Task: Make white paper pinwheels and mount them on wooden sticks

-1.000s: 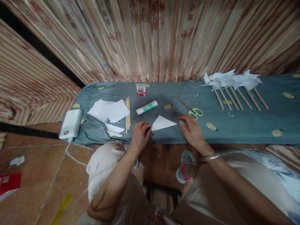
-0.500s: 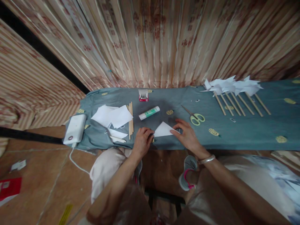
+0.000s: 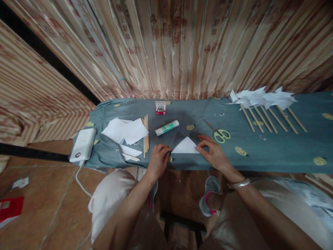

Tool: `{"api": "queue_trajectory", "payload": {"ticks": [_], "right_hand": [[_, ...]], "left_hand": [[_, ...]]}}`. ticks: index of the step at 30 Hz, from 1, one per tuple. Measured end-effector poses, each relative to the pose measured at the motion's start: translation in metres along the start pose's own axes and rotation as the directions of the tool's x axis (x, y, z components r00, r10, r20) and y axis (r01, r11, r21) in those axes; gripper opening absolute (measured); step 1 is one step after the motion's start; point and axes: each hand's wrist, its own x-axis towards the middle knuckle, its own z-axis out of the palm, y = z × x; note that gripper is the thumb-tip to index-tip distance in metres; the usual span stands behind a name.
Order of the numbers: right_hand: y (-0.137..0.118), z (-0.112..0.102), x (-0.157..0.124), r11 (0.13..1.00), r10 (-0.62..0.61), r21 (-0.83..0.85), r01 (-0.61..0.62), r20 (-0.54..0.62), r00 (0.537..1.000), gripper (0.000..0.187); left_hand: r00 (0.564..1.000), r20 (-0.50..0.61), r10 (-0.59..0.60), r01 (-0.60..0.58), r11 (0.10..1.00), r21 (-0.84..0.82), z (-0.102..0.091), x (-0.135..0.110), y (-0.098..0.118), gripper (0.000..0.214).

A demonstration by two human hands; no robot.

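Observation:
A sheet of white paper folded into a triangle [image 3: 186, 146] lies on the cloth in front of me, its long edge towards me. My left hand [image 3: 159, 158] pinches its left corner between thumb and fingers. At the right corner, my right hand [image 3: 210, 150] has thumb and fingertips closed on the paper. A glue stick [image 3: 167, 127] with a green and white label lies just beyond the triangle. Scissors with light green handles [image 3: 222, 135] rest beyond my right hand, blades pointing away to the left.
Loose white paper [image 3: 125, 131] and thin wooden sticks [image 3: 146, 135] lie at left. A small open red and white box [image 3: 161, 108] stands behind the glue. Paper pinwheels [image 3: 262, 98] on sticks lie far right. A white power bank [image 3: 82, 145] with a cable sits at the left edge.
My right hand has shifted slightly right to the triangle's right corner, and more of the paper shows. My left hand stays at the left corner. The whole view has shifted a little.

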Motion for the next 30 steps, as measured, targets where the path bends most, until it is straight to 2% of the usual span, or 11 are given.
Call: {"api": "queue_trajectory", "payload": {"ticks": [2,4,6,8,12,16,20,24,30], "right_hand": [[-0.002,-0.006,0.002,0.997,0.017,0.073,-0.017,0.004,1.0,0.021],[-0.004,-0.011,0.003,0.987,0.034,0.153,-0.038,0.033,0.999,0.023],[-0.008,-0.014,0.004,0.972,0.062,0.224,-0.074,0.062,0.996,0.025],[-0.01,-0.016,0.003,0.955,0.081,0.28,-0.1,0.079,0.994,0.029],[-0.014,-0.02,-0.001,0.941,0.064,0.327,-0.088,0.083,0.994,0.029],[-0.014,-0.027,-0.007,0.957,0.004,0.29,-0.03,0.089,0.996,0.023],[-0.012,-0.032,-0.013,0.96,-0.021,0.281,-0.002,0.079,0.997,0.022],[-0.011,-0.034,-0.015,0.949,-0.004,0.315,-0.013,0.053,0.999,0.023],[-0.018,-0.038,-0.013,0.89,0.111,0.436,-0.132,0.073,0.991,0.033]], "left_hand": [[0.997,-0.019,-0.07,0.067,0.991,-0.114,-0.002,0.003,0.004,0.024],[0.982,-0.031,-0.184,0.168,0.946,-0.278,-0.003,0.009,0.011,0.024],[0.945,0.004,-0.327,0.294,0.843,-0.451,-0.001,0.017,0.018,0.032],[0.901,0.104,-0.421,0.4,0.715,-0.573,0.001,0.024,0.026,0.041],[0.812,0.35,-0.467,0.56,0.456,-0.692,0.008,0.033,0.037,0.052],[0.752,0.465,-0.467,0.634,0.323,-0.703,0.013,0.035,0.047,0.053],[0.731,0.494,-0.47,0.653,0.274,-0.706,0.018,0.036,0.055,0.047],[0.737,0.486,-0.469,0.643,0.269,-0.717,0.021,0.039,0.062,0.042],[0.764,0.442,-0.469,0.614,0.32,-0.722,0.026,0.049,0.07,0.043]]}}
